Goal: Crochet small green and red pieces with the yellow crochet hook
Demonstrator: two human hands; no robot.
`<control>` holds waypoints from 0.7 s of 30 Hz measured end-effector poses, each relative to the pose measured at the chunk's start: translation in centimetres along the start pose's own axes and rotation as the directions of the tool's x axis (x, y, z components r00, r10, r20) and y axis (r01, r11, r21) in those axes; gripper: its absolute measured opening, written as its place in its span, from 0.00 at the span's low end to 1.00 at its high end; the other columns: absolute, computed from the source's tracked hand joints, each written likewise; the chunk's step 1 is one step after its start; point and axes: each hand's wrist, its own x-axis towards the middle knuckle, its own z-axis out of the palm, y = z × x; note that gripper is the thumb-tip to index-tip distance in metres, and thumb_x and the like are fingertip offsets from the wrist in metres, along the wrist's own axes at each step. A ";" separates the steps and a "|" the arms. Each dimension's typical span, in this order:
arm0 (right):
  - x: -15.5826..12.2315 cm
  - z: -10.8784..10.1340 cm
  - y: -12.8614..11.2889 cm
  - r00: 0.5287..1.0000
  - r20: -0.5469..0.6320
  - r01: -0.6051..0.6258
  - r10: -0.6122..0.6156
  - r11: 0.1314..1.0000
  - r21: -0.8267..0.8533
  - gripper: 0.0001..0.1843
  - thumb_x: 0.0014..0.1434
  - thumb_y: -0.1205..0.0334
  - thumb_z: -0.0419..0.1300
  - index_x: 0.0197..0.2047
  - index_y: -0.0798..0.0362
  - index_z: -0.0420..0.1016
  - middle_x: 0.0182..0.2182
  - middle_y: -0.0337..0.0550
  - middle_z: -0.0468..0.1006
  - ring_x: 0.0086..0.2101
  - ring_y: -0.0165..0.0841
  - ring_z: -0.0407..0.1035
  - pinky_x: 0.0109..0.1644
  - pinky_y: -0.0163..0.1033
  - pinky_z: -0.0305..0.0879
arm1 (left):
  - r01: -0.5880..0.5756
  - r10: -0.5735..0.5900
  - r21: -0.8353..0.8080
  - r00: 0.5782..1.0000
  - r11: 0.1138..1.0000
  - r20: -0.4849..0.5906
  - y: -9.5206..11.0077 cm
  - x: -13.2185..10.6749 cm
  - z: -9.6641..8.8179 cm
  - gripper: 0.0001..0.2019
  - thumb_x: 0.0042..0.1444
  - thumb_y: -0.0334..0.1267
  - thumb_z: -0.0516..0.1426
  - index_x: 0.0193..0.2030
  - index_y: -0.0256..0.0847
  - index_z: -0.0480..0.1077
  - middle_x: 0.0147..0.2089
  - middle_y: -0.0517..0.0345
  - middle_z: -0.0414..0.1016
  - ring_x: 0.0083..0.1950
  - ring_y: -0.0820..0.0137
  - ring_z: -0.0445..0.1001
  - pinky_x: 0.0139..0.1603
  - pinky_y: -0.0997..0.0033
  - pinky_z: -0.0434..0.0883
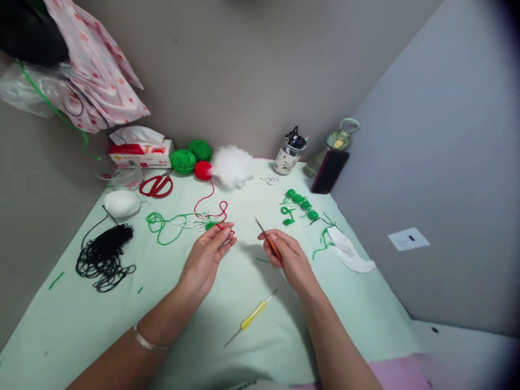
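My left hand (209, 252) pinches a strand of red yarn (211, 205) and a small green crocheted piece (210, 225) at its fingertips. The red strand runs back to a red yarn ball (202, 170). My right hand (286, 257) grips an orange-handled crochet hook (266, 238), its metal tip pointing up and left toward the left hand. A second hook with a yellow handle (252, 316) lies on the pale green tablecloth (81, 325) between my forearms.
Two green yarn balls (190, 157), white stuffing (231, 165), red scissors (156, 186), a tissue box (140, 153), white yarn (121, 203) and tangled black cord (104, 255) lie left and back. Several small green crocheted pieces (301, 206), a jar (289, 157), a phone (329, 171) and white cloth (350, 252) sit right.
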 end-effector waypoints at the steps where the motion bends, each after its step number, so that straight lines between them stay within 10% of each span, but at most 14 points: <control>1: -0.3 0.4 -0.3 0.995 0.081 -0.074 0.060 0.978 0.193 0.22 0.70 0.44 0.48 0.44 0.52 0.74 0.25 0.33 0.62 0.19 0.23 0.46 0.23 0.33 0.43 | -0.003 0.003 -0.004 1.000 1.000 0.003 -0.1 0.2 0.3 0.11 0.48 0.34 0.71 0.39 0.37 0.80 0.38 0.60 0.77 0.38 0.75 0.76 0.50 0.72 0.75; 9: -1.0 3.1 -0.1 0.924 0.333 -0.367 0.189 0.683 0.632 0.28 0.63 0.36 0.57 0.40 0.56 0.75 0.20 0.26 0.55 0.17 0.19 0.37 0.20 0.30 0.33 | -0.095 0.095 -0.008 0.995 0.995 0.020 -0.2 1.1 2.4 0.15 0.49 0.35 0.70 0.45 0.43 0.78 0.38 0.65 0.73 0.40 0.77 0.73 0.51 0.77 0.68; 21: -1.0 3.6 -0.3 0.971 0.148 -0.237 0.186 0.692 0.682 0.24 0.60 0.40 0.63 0.38 0.56 0.76 0.19 0.26 0.57 0.16 0.17 0.41 0.20 0.30 0.36 | -0.196 0.195 0.110 0.981 0.974 0.021 -1.7 0.3 3.3 0.17 0.49 0.37 0.70 0.46 0.45 0.77 0.37 0.65 0.74 0.42 0.75 0.72 0.49 0.76 0.64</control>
